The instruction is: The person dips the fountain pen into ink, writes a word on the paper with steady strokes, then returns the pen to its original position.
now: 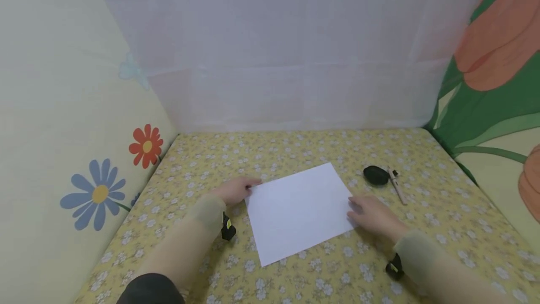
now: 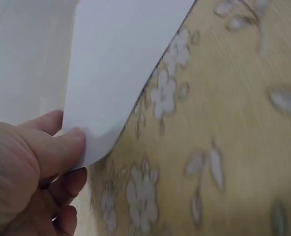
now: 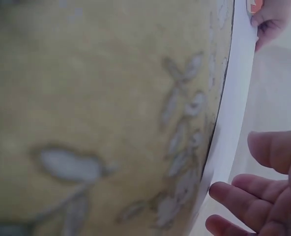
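Nearest, pale sleeves (image 1: pixel 447 266) are stretched over a yellow flowered cloth (image 1: pixel 236 271). The right hand (image 1: pixel 373 215) is held with thumb and fingers parted, a fingertip brought to the right edge of a white sheet of paper (image 1: pixel 299 215) (whether any weight is borne there cannot be told). The paper is set aslant between both hands, above the cloth. Its far left corner is pinched firmly between thumb and fingers by the left hand (image 1: pixel 232 190). Beyond the right hand, a black oval object (image 1: pixel 376 175) is placed beside a slender pinkish tool (image 1: pixel 397 186). Behind everything, a whitish sheet (image 1: pixel 295 50) is hung.
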The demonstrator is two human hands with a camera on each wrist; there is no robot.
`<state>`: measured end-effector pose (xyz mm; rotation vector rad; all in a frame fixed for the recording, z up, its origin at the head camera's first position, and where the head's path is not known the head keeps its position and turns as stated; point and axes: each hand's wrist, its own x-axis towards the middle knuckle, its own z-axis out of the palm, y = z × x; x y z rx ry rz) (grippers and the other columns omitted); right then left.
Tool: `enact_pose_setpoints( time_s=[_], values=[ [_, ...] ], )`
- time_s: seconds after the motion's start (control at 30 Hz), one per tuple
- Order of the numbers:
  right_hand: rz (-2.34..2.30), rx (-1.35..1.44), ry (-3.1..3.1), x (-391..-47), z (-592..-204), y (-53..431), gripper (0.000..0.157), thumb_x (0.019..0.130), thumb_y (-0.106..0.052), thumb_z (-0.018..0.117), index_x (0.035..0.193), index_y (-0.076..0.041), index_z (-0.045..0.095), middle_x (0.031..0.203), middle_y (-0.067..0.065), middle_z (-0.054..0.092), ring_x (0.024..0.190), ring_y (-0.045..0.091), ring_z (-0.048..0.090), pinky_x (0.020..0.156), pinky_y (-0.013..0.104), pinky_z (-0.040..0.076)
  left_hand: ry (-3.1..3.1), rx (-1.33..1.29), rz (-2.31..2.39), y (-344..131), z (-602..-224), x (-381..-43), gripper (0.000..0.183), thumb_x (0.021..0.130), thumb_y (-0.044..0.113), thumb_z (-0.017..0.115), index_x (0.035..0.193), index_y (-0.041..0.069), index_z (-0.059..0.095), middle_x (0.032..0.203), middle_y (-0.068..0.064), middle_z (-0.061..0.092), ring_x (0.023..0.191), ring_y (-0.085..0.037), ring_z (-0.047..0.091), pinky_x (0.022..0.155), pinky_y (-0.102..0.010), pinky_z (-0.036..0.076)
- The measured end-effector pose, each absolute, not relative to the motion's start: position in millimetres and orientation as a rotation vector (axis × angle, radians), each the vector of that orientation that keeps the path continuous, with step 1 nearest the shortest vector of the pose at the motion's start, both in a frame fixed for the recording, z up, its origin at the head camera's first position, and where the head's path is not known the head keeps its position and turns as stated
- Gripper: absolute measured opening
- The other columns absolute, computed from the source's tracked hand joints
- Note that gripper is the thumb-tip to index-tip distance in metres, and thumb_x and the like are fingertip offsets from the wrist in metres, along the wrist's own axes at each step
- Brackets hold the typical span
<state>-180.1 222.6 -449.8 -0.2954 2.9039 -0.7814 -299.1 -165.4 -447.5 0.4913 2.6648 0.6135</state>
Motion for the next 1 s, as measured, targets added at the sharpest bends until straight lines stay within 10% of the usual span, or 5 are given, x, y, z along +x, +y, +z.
enact_pose_setpoints(
  time_s=[1.0],
  values=[
    [-0.920,-0.084,2.764,-158,-452,233,0.057,0.095,-0.034,0.061,0.138,0.001,0.049,0.141,0.022,0.048,0.129,0.043,0.042,0.106,0.060,0.032,2.747,0.129,1.143,-125,-473,-331,0.054,0.093,0.025,0.066,0.143,0.017,0.048,0.130,-0.009,0.056,0.119,-0.027,0.052,0.099,-0.045,0.044]
  ],
)
